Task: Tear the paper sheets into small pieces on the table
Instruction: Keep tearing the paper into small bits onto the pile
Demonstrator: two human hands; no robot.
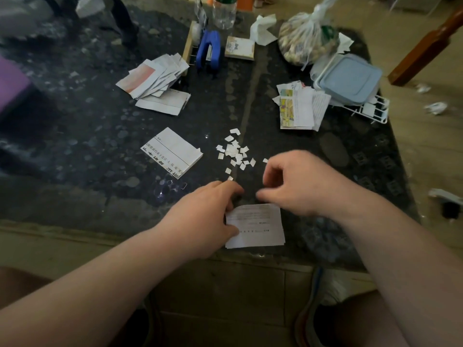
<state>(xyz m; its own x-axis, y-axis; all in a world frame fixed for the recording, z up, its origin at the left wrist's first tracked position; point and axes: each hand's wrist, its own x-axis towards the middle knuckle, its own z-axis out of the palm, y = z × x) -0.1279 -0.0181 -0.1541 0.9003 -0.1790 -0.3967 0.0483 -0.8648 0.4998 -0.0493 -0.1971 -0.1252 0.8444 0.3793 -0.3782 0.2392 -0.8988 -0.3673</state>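
A small stack of white printed paper [260, 226] lies at the near edge of the dark table [75, 136]. My left hand [200, 219] grips its left side, thumb on top. Just above and to the right of the stack hovers my right hand [300, 184], fingers curled and apart from the thumb, with nothing visible between them. Several small white torn pieces [235, 151] are scattered in a heap beyond my hands. A folded printed sheet [172, 152] rests to the left of the heap.
Two piles of larger paper pieces lie further back, one at the left [155, 81] and one at the right [298, 108]. A blue stapler [209, 50], notepad [239, 47], bottle [224, 11], tied plastic bag [305, 41], blue-lidded box [348, 78] and white wire rack [370, 113] crowd the far side.
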